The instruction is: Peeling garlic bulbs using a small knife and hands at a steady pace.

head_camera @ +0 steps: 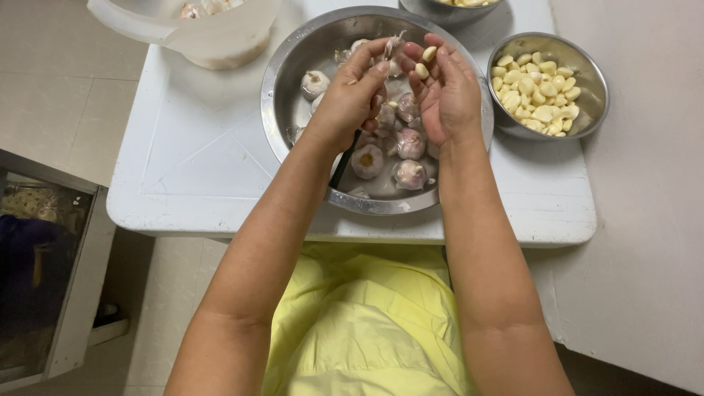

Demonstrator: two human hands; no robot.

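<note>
Over the large steel bowl (282, 110) of garlic bulbs (409, 143) on the white tabletop (198, 161), the left hand (352, 95) pinches papery garlic skin (392, 45); the right hand (444, 95) cups two peeled cloves (422, 70). A smaller bowl (590, 73) of peeled cloves sits just beside.

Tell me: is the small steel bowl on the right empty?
No, the small steel bowl is filled with a heap of peeled garlic cloves.

Jug (213, 33) and top bowl (451, 9) cut off by upper edge.
</note>
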